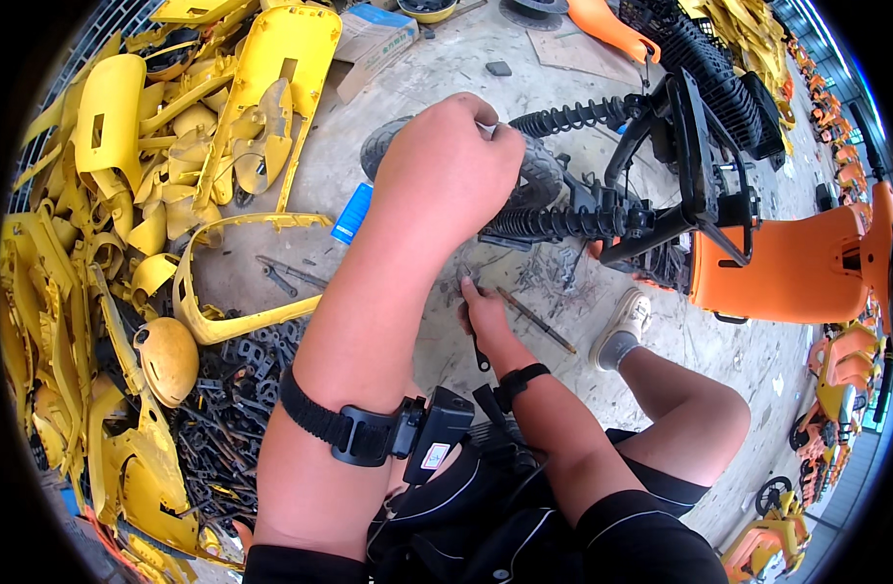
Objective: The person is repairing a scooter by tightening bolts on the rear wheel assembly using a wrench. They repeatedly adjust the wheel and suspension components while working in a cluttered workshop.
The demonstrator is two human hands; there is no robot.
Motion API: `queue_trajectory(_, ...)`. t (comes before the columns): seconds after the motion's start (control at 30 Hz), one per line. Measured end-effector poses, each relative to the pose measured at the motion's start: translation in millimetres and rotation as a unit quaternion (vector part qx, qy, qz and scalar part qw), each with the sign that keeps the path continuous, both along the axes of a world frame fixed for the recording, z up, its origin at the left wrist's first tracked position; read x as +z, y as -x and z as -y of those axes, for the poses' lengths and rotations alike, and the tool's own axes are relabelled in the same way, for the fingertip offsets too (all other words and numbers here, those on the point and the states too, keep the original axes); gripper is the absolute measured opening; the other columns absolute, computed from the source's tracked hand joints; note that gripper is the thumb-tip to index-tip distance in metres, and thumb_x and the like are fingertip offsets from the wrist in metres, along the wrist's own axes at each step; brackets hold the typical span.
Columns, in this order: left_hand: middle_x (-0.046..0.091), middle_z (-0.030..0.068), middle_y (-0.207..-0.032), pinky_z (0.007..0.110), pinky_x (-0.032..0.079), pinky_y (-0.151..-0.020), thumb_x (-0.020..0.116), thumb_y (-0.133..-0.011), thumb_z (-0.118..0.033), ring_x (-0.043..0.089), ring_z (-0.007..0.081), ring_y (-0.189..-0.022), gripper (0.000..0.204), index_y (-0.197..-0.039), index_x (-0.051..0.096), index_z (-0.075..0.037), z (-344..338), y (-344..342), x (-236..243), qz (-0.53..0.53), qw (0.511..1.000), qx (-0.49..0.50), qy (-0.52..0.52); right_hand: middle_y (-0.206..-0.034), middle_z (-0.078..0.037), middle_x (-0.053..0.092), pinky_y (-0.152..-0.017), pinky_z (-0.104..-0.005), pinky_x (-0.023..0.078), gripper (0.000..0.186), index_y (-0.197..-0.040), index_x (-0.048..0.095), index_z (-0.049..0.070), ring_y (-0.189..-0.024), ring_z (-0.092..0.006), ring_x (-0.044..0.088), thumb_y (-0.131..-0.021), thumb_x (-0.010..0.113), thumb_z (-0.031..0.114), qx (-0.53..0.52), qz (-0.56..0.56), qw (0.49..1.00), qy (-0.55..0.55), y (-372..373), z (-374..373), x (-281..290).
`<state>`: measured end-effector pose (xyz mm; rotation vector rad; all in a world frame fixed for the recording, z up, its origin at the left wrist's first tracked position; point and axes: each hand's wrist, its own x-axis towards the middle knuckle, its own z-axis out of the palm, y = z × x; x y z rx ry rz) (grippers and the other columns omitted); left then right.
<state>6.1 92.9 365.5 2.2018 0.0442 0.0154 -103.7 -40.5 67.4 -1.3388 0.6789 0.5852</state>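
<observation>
My left hand is raised in a curled grip in front of a black wheel; its fingertips are turned away, so anything inside them is hidden. Lower down, my right hand is closed around a dark hand tool, whose end with a round hole sticks out below the fist. Beside the wheel run two black coil-spring shock absorbers, joined to a black tubular vehicle frame. On the concrete under the wheel lie a thin rod and scattered dark debris.
Yellow plastic panels are heaped along the left. A pile of small black metal parts lies nearer me, beside a yellow hoop-shaped trim. To the right is an orange body panel. A cardboard box stands at the back.
</observation>
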Motion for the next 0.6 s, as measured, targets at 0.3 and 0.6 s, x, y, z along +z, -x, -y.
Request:
queue_trajectory(0.3, 0.074, 0.0204, -0.102, 0.036, 0.054, -0.089, 0.062, -0.087, -0.027, 0.071, 0.0306, -0.097, 0.042, -0.112, 0.069, 0.006, 4, 0, -1, 0.005, 1.0, -0.003, 0.008, -0.072, -0.007, 0.063, -0.043, -0.0296, 0.037, 0.044, -0.107, 0.061, 0.0, -0.046, -0.0135, 0.049, -0.104, 0.056, 0.043, -0.009, -0.003, 1.0, 0.015, 7, -2, -7)
queue_trajectory(0.6, 0.074, 0.0206, -0.103, 0.038, 0.054, -0.09, 0.061, -0.089, -0.029, 0.071, 0.0322, -0.098, 0.042, -0.114, 0.069, 0.004, 1, 10, 8, 0.004, 1.0, -0.005, 0.007, -0.074, -0.007, 0.064, -0.046, -0.0305, 0.041, 0.039, -0.108, 0.058, 0.001, -0.051, -0.0148, 0.054, -0.104, 0.054, 0.039, -0.066, 0.052, 0.996, -0.008, -25, -24, -20)
